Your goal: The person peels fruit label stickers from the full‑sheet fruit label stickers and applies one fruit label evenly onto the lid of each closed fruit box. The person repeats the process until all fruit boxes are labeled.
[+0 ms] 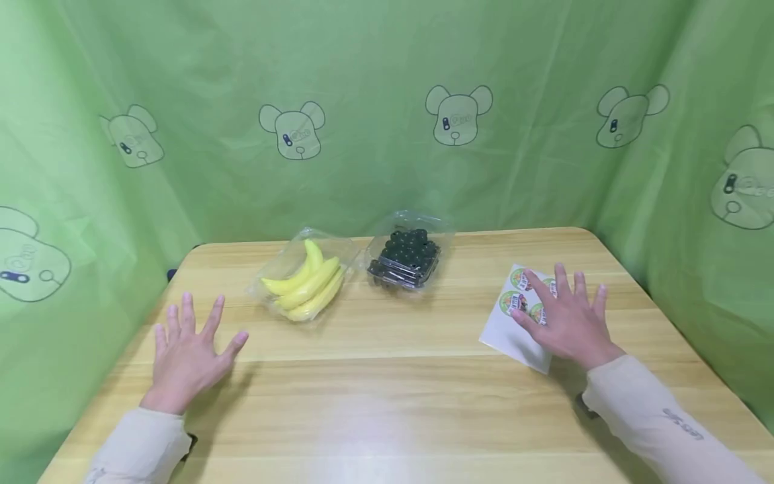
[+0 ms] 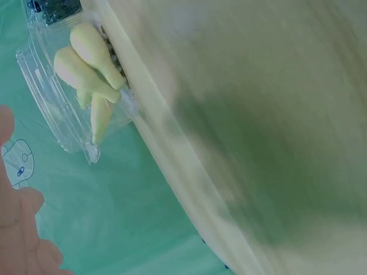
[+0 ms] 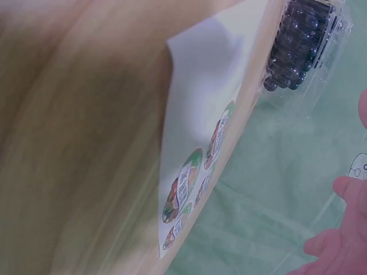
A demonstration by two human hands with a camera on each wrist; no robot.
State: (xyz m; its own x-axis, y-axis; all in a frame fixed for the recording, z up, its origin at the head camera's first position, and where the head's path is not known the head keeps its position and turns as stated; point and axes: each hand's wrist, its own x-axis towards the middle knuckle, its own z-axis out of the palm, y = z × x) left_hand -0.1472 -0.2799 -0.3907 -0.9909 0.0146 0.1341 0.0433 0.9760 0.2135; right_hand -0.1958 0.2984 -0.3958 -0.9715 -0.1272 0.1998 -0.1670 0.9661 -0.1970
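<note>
My left hand (image 1: 189, 363) hovers over the left part of the table with its fingers spread and holds nothing. Above a white sticker sheet (image 1: 514, 339) on the right, my right hand (image 1: 571, 323) is spread too, covering part of the sheet in the head view. Several round fruit labels (image 3: 183, 186) are printed at one end of that sheet. Yellow bananas (image 1: 308, 286) lie in a clear plastic clamshell at the back, left of centre. Beside it, another clear clamshell with its lid up contains dark grapes (image 1: 408, 252).
The wooden table (image 1: 375, 396) has rounded back corners. Green curtains (image 1: 369, 60) with bear-head drawings surround it at the back and both sides, close to the back edge. The two clamshells stand near that edge, side by side.
</note>
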